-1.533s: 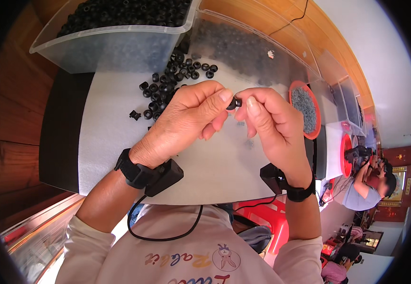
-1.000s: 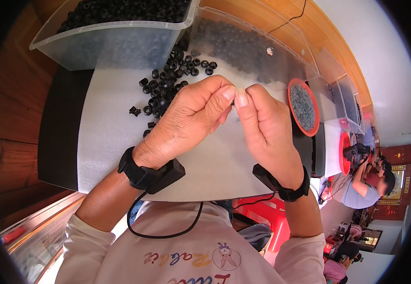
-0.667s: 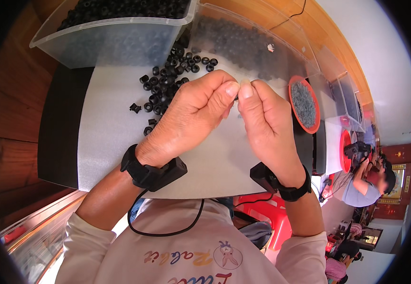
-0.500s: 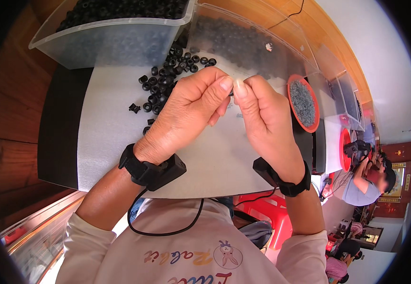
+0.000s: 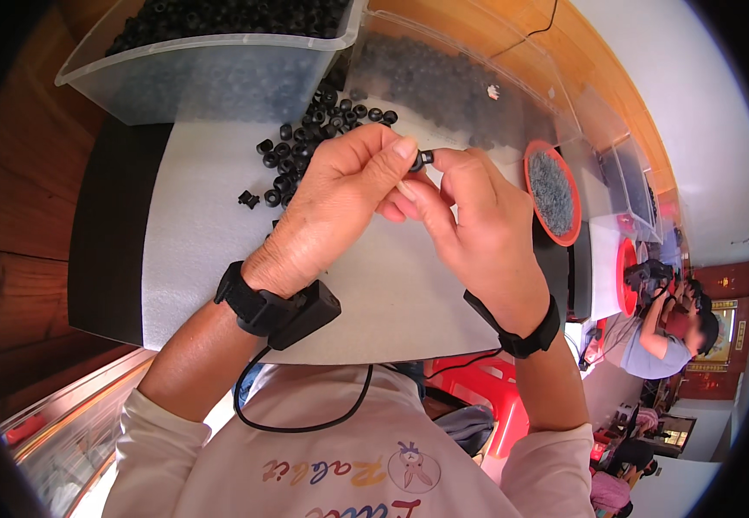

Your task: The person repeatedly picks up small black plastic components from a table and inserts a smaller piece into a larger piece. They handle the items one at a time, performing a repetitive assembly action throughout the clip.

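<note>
Above the middle of the white work surface, my left hand pinches a small black plastic part between thumb and fingers. The part looks round with a narrower end pointing right; much of it is behind my fingertips. My right hand is closed around its right side, index fingertip against that end and thumb just below, beside my left fingers. Left of my hands lies a loose pile of black ring-shaped parts, partly covered by my left hand. One differently shaped black piece sits at the pile's left edge.
A clear bin full of black parts stands at the back left. Another transparent bin holds more behind my hands. To the right sits an orange bowl of small grey pieces. A cable loops from my left wrist device. People work far right.
My right hand has turned and its fingers have shifted, so the black part now shows between my hands. My left hand has stayed nearly in place, keeping its pinch.
</note>
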`<state>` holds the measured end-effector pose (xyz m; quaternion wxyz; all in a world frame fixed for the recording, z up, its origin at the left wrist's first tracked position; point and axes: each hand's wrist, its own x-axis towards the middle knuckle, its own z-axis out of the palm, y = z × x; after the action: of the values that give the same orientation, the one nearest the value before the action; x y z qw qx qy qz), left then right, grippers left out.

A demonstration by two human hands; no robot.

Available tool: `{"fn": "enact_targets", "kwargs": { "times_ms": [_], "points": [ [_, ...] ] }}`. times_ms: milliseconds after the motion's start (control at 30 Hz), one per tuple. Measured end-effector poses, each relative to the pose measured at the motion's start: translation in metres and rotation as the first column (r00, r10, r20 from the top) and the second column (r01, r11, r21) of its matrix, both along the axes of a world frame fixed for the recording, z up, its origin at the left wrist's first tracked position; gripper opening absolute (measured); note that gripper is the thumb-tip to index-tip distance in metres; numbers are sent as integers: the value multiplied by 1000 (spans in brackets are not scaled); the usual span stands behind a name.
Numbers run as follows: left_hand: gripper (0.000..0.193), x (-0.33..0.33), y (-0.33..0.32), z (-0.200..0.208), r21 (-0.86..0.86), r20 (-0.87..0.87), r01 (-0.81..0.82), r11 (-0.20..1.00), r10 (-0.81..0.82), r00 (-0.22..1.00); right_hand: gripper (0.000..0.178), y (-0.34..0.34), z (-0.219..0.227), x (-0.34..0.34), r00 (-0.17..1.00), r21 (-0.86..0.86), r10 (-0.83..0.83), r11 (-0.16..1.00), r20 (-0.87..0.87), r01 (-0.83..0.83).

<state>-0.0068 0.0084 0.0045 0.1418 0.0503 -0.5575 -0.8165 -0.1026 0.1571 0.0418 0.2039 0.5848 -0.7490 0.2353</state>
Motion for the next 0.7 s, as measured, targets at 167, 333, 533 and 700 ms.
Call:
{"fn": "enact_targets", "kwargs": {
  "times_ms": [167,333,533,700],
  "points": [
    [33,0,0,-4,-13,12,44,999,-44,999,33,-1,2,0,996,37,-15,999,-90,19],
    [33,2,-1,2,59,37,72,996,-74,997,32,-1,4,-2,989,38,-13,999,-151,19],
    [31,0,-1,-4,-34,22,115,993,-114,993,29,1,7,-3,987,77,1,997,-161,12],
    [31,-1,2,-7,-99,59,86,991,-81,995,24,-1,0,-5,990,90,18,996,-142,-5]
  ]
}}
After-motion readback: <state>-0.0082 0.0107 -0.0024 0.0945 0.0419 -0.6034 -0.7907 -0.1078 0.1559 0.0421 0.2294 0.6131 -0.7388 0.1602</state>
